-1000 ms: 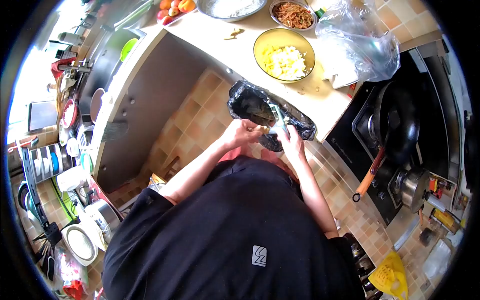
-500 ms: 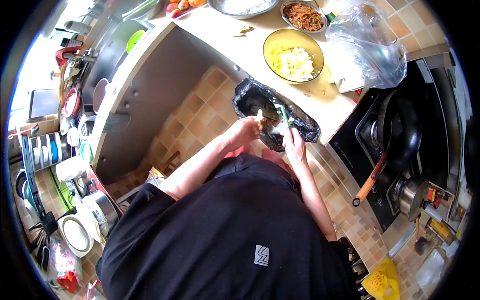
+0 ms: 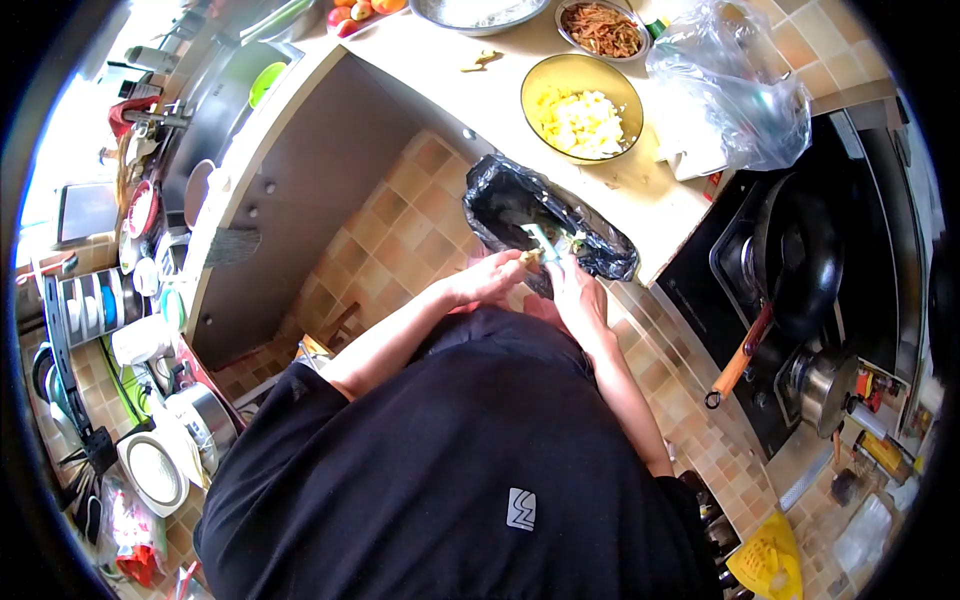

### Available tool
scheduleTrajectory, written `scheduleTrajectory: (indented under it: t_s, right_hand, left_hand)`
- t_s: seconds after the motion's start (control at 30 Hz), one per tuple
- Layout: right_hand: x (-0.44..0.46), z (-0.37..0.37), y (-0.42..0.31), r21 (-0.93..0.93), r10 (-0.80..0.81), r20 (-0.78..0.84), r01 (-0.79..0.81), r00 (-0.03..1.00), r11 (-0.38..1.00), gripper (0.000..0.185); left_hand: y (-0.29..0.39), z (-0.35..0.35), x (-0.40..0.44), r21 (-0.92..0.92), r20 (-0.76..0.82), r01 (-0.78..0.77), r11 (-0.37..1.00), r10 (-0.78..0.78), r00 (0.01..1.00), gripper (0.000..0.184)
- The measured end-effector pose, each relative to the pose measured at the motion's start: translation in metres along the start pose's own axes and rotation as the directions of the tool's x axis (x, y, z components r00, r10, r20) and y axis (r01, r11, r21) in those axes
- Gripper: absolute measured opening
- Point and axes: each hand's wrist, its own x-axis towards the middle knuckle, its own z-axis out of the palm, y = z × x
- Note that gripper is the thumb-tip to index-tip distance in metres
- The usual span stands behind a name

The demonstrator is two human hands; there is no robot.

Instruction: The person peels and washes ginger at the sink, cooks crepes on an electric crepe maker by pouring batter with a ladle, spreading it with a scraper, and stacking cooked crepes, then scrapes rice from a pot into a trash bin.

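My left hand (image 3: pixel 488 278) is closed, its fingertips pinching a small, knobbly, pale tan piece of ginger (image 3: pixel 530 257). My right hand (image 3: pixel 580 295) is wrapped round a light green peeler (image 3: pixel 541 240), whose head lies close against the ginger; whether they touch I cannot tell. Both hands are at the near edge of a bin lined with a black plastic bag (image 3: pixel 485 190). Some pale scraps (image 3: pixel 574 243) show by the bag's inner side, near the right hand.
On the counter (image 3: pixel 420 50) are an amber bowl of chopped yellow-white pieces (image 3: pixel 540 75), a bowl of reddish-brown shreds (image 3: pixel 603 30), tan ginger-like bits (image 3: pixel 482 61) and a clear plastic bag (image 3: pixel 770 130). A wok (image 3: pixel 810 260) stands on the hob at right, its wooden handle jutting out.
The peeler has swung from upright to slanting left, nearer the ginger. My right hand has moved slightly left and turned. The left hand has shifted slightly down.
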Motion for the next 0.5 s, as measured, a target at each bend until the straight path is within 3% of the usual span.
scheduleTrajectory:
  t_s: [0.07, 0.1, 0.17, 0.2, 0.23, 0.3, 0.37, 0.43, 0.5]
  right_hand:
    - [0.005, 0.001, 0.016, -0.101, 0.072, -0.010, -0.072, 0.997, 0.992, 0.031]
    - [0.004, -0.002, 0.014, 0.003, 0.034, -0.101, -0.034, 0.994, 0.999, 0.032]
    - [0.005, 0.001, 0.006, 0.165, 0.015, -0.152, 0.011, 0.988, 0.986, 0.033]
    - [0.005, -0.008, -0.011, 0.215, 0.091, -0.035, -0.081, 0.995, 0.973, 0.034]
    - [0.004, -0.006, -0.015, 0.270, 0.032, 0.011, -0.034, 0.999, 0.962, 0.034]
    - [0.007, 0.005, -0.010, 0.173, -0.068, -0.093, 0.084, 0.993, 0.981, 0.034]
    - [0.011, -0.006, 0.001, 0.013, 0.151, 0.032, -0.151, 0.988, 0.988, 0.035]
    - [0.013, -0.006, 0.007, 0.043, 0.159, -0.069, -0.156, 0.985, 0.987, 0.036]
    - [0.006, -0.012, -0.008, 0.283, 0.079, 0.040, -0.087, 0.996, 0.955, 0.035]
  left_hand:
    - [-0.004, -0.005, 0.006, 0.044, 0.021, -0.038, 0.998, 0.037, 0.999, 0.035]
    - [-0.001, -0.007, 0.007, 0.067, 0.026, -0.061, 0.996, 0.059, 0.998, 0.035]
    - [-0.001, -0.007, 0.007, -0.107, -0.025, 0.039, 0.994, -0.042, 0.999, 0.035]
    - [0.005, -0.002, 0.006, -0.169, -0.023, 0.078, 0.983, -0.083, 0.996, 0.035]
    - [0.014, 0.002, 0.006, -0.226, -0.020, 0.110, 0.968, -0.117, 0.993, 0.034]
    - [0.012, 0.000, 0.012, -0.110, -0.014, 0.059, 0.992, -0.061, 0.998, 0.035]
    - [0.008, -0.002, 0.015, -0.030, -0.001, -0.077, 0.997, 0.077, 0.997, 0.035]
    - [0.013, -0.002, 0.014, 0.018, -0.042, -0.069, 0.997, 0.070, 0.997, 0.036]
    - [0.017, -0.002, 0.011, 0.094, -0.092, -0.040, 0.995, 0.048, 0.995, 0.037]
